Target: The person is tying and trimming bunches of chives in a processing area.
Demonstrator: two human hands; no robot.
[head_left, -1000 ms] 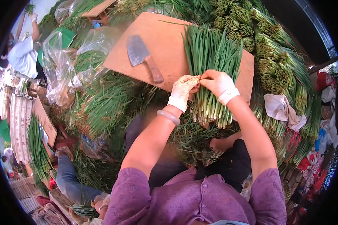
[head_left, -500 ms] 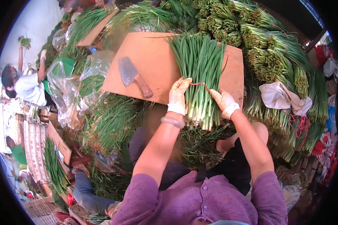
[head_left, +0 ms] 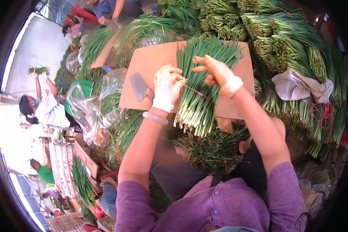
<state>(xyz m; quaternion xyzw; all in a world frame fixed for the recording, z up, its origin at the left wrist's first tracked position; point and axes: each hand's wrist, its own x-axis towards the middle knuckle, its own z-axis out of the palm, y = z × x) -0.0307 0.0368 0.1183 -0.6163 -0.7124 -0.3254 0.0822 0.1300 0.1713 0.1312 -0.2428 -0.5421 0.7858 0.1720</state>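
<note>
A bunch of long green stalks (head_left: pixel 199 96) lies on a tan board (head_left: pixel 150 58), white ends toward me, with a red band (head_left: pixel 199 92) across it. My left hand (head_left: pixel 168 83), in a pale glove, is pinched at the band's left end beside the stalks. Above the bunch's right side is my right hand (head_left: pixel 218 73), gloved too, its fingers spread and nothing visible in them. A cleaver (head_left: pixel 138 87) rests on the board to the left, its handle partly hidden behind my left hand.
Tied bundles (head_left: pixel 286 50) are piled at the right, with a pale cloth (head_left: pixel 297 85) and red strings (head_left: pixel 325 116) on them. Loose greens and a clear plastic bag (head_left: pixel 81 112) lie at the left. A person in white (head_left: pixel 52 110) holds up some greens; other people are beyond.
My right hand has come off the bunch's lower right side and risen over it, fingers spreading. My left hand has shifted left, drawing out the band's end. The view has turned slightly.
</note>
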